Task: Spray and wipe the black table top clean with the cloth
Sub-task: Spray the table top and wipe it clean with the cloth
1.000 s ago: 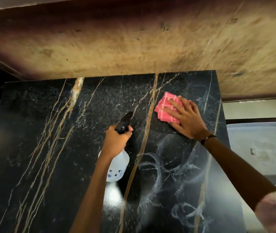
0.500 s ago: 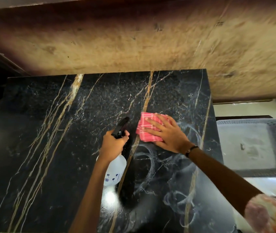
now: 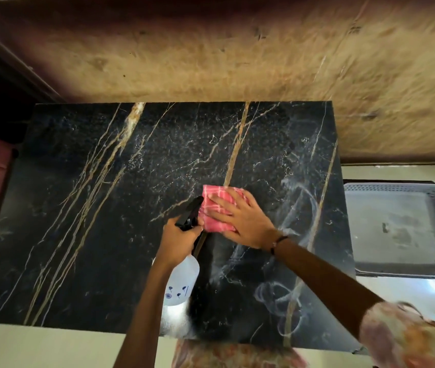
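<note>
Black marble-patterned surface [image 3: 104,208] with tan veins; whitish smear swirls on its right part, from middle to near edge. Left half looks dry, judged not yet wiped. Red checked cloth [image 3: 217,208] lies folded near centre, flat on the surface. Right hand [image 3: 240,221] spread flat on the cloth, fingers splayed, pressing down. Left hand [image 3: 180,241] closed around the spray bottle [image 3: 181,280], its black nozzle [image 3: 189,212] just beside the cloth's left edge. Grey tray [image 3: 402,229] sits off the right side.

Risks: hands crowded, so cloth hand may knock the nozzle; spray may hit the hand; smears could dry as streaks.
</note>
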Action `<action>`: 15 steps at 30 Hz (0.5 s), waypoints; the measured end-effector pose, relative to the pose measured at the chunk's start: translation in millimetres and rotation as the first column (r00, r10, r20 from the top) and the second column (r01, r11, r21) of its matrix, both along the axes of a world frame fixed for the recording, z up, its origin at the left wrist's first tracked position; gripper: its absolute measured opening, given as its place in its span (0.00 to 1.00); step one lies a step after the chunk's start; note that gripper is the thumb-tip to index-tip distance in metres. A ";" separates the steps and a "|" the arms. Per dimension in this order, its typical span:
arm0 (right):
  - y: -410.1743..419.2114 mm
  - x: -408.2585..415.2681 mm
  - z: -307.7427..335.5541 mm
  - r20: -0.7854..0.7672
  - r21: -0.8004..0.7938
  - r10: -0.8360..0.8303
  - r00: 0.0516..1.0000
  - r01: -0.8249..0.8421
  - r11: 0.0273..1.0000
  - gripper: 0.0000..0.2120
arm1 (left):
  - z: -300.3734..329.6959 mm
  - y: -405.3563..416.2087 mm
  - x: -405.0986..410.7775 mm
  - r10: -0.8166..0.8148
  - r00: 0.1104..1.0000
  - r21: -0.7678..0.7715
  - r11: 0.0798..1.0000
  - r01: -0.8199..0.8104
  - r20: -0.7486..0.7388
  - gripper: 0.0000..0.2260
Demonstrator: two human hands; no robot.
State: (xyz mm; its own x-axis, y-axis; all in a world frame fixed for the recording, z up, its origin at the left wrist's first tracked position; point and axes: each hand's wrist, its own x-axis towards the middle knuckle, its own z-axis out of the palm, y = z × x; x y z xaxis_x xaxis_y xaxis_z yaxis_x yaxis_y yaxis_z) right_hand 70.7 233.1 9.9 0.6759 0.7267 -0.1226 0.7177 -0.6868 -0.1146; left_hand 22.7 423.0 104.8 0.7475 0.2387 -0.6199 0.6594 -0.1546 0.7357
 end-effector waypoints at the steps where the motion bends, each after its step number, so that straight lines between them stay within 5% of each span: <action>1: -19.4 -7.7 -1.3 0.000 0.001 0.040 0.999 -0.040 0.999 0.26 | 0.5 0.2 -4.1 -0.011 1.000 0.006 1.000 0.011 0.000 0.10; 5: -81.4 7.3 4.7 0.019 -0.028 -0.069 0.997 0.070 0.997 0.26 | 3.5 0.3 -20.7 -0.017 1.000 0.018 1.000 0.018 -0.009 0.05; 10: -21.4 30.2 12.5 -0.042 -0.039 -0.399 0.916 0.398 0.917 0.27 | 4.7 3.9 -40.1 -0.063 0.998 0.035 0.997 0.063 0.002 0.02; 15: 28.0 -32.7 11.7 -0.062 -0.010 -0.143 0.988 0.142 0.990 0.25 | 1.6 9.9 -55.1 -0.071 0.997 0.038 0.997 0.072 -0.008 0.08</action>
State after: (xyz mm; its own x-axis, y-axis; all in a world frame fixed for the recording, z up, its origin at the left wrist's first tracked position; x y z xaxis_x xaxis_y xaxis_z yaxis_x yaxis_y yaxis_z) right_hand 38.0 261.0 21.6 0.7635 0.6226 -0.1714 0.6040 -0.7824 -0.1514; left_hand -32.4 432.9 106.4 0.7597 0.2082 -0.6161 0.6502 -0.2292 0.7243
